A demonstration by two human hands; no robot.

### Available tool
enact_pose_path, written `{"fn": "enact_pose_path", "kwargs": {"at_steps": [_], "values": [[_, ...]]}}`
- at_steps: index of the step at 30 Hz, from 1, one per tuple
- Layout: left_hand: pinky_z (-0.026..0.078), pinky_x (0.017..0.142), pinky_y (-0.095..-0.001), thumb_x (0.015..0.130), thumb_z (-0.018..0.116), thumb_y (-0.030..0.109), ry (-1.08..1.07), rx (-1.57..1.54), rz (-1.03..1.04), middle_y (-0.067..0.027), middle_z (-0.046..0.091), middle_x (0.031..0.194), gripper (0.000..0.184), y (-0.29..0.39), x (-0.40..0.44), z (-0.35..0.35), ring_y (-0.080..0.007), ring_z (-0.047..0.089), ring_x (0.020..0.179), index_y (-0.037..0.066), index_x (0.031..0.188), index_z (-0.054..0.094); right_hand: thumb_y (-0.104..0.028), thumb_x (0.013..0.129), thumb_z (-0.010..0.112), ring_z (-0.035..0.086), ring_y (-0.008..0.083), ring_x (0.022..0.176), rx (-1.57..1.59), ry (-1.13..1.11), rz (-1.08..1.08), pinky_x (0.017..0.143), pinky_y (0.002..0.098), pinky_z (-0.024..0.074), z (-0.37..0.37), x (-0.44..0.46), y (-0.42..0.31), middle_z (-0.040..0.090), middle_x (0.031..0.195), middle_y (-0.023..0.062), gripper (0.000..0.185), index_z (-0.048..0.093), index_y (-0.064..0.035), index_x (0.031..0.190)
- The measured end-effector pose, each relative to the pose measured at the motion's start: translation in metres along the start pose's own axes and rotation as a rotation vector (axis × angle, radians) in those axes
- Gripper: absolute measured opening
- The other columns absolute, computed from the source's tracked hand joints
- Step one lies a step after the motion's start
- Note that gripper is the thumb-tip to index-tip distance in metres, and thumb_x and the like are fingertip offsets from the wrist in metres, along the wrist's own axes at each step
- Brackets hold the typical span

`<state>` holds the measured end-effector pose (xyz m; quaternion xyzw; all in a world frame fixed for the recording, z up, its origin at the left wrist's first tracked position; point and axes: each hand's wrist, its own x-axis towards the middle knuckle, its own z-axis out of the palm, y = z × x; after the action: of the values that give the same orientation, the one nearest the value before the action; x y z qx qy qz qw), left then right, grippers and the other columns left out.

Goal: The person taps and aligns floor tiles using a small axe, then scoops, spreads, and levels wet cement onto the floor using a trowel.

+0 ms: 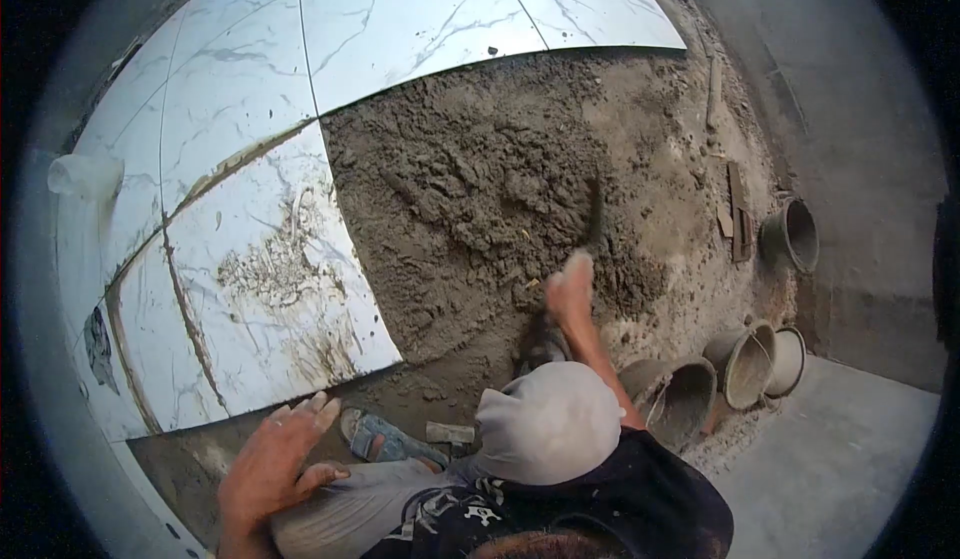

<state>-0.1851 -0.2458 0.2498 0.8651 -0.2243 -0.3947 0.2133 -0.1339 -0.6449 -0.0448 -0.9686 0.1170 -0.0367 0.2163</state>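
Bare and extended, the fingers of my left hand (275, 464) spread beside my left knee, close to the lower edge of a white marbled tile (270, 279) smeared with mortar. My right hand (571, 287) is closed at the near side of the rough grey mortar bed (470, 179). From it a dark, motion-blurred trowel blade (596, 214) reaches over the mortar; the fist hides its handle. My raised right knee (548, 424), in pale cloth, covers part of the right forearm.
Laid white tiles (410, 19) border the mortar at the top and left. Several buckets, including a large one (680, 399) and one near the wall (790, 234), stand at right. A wooden strip (739, 214) lies there. A small tool (450, 433) is beside my sandalled foot (385, 437).
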Motion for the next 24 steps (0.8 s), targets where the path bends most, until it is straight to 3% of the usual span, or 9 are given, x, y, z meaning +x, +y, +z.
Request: {"fn": "enact_pose_path", "kwargs": {"at_steps": [2,3,5,8,11,13,14,16,24], "values": [[0.034,0.097,-0.0434,0.075,0.066,0.03,0.013,0.005,0.03,-0.0245,0.045,0.124,0.074,-0.002,-0.001,0.002,-0.0393,0.044,0.113,0.001,0.134,0.032,-0.013,0.08,0.05,0.044,0.0456,0.099,-0.018,0.171,-0.316,0.084,0.0483,0.0371,0.033,0.007,-0.012,0.047,0.103,0.028,0.033,0.044,0.0067,0.106],[0.034,0.097,-0.0434,0.075,0.066,0.03,0.019,0.0,0.025,-0.0245,0.045,0.124,0.074,-0.002,-0.003,0.001,-0.0393,0.044,0.113,0.001,0.134,0.032,-0.013,0.08,0.05,0.044,0.0456,0.099,-0.017,0.168,-0.325,0.084,0.0483,0.0371,0.037,0.007,-0.023,0.047,0.103,0.028,0.033,0.044,0.0067,0.106],[0.034,0.098,-0.0433,0.076,0.066,0.029,0.021,0.004,-0.006,-0.0239,0.046,0.123,0.073,-0.001,-0.004,0.001,-0.0381,0.045,0.113,0.002,0.134,0.032,-0.013,0.081,0.05,0.047,0.0403,0.086,0.256,-0.109,-0.182,0.076,0.0455,0.0379,-0.004,0.017,-0.085,0.046,0.09,0.0232,0.023,0.043,0.0034,0.096],[0.033,0.099,-0.0437,0.076,0.066,0.028,0.066,-0.043,-0.024,-0.0232,0.045,0.125,0.072,-0.003,-0.012,0.006,-0.0371,0.044,0.115,0.003,0.134,0.032,-0.016,0.084,0.049,0.049,0.0396,0.086,0.234,-0.036,-0.372,0.074,0.0455,0.0389,-0.002,0.05,-0.056,0.048,0.088,0.0216,0.023,0.044,0.0017,0.097],[0.031,0.1,-0.044,0.076,0.065,0.029,0.051,-0.006,-0.045,-0.0226,0.043,0.129,0.071,0.0,-0.021,0.007,-0.0366,0.042,0.118,0.004,0.134,0.033,-0.022,0.087,0.049,0.051,0.0405,0.084,0.161,-0.183,-0.285,0.072,0.0459,0.0408,-0.046,0.069,-0.032,0.05,0.084,0.0212,0.025,0.046,0.0,0.1],[0.03,0.101,-0.0441,0.076,0.065,0.03,0.038,-0.011,-0.081,-0.0223,0.041,0.131,0.071,0.002,-0.023,0.007,-0.0364,0.041,0.12,0.004,0.134,0.032,-0.025,0.088,0.05,0.052,0.0426,0.082,0.167,-0.453,-0.402,0.07,0.0479,0.0418,-0.07,0.07,-0.028,0.052,0.085,0.0221,0.025,0.047,-0.0013,0.095],[0.03,0.102,-0.0442,0.076,0.065,0.03,0.022,-0.007,-0.108,-0.0221,0.04,0.133,0.072,0.004,-0.022,0.007,-0.0362,0.04,0.121,0.005,0.135,0.032,-0.025,0.088,0.05,0.052,0.0426,0.082,0.166,-0.458,-0.401,0.07,0.0479,0.0418,-0.077,0.072,-0.03,0.052,0.085,0.0221,0.025,0.047,-0.0013,0.095],[0.029,0.104,-0.0438,0.073,0.068,0.026,0.036,-0.036,-0.129,-0.0184,0.04,0.134,0.073,0.006,-0.019,0.007,-0.0337,0.039,0.123,0.005,0.134,0.034,-0.031,0.089,0.048,0.054,0.0426,0.08,-0.21,-0.811,-0.635,0.068,0.0488,0.0428,-0.087,0.081,-0.033,0.055,0.086,0.0208,0.029,0.047,-0.0028,0.093],[0.028,0.105,-0.0436,0.069,0.071,0.024,0.032,-0.085,-0.18,-0.0141,0.041,0.135,0.075,0.017,-0.006,0.0,-0.031,0.038,0.125,0.006,0.133,0.036,-0.034,0.09,0.045,0.058,0.0386,0.075,-0.332,-0.65,-0.684,0.065,0.047,0.0447,-0.074,0.2,-0.03,0.058,0.075,0.0187,0.03,0.052,-0.0047,0.091]]}}
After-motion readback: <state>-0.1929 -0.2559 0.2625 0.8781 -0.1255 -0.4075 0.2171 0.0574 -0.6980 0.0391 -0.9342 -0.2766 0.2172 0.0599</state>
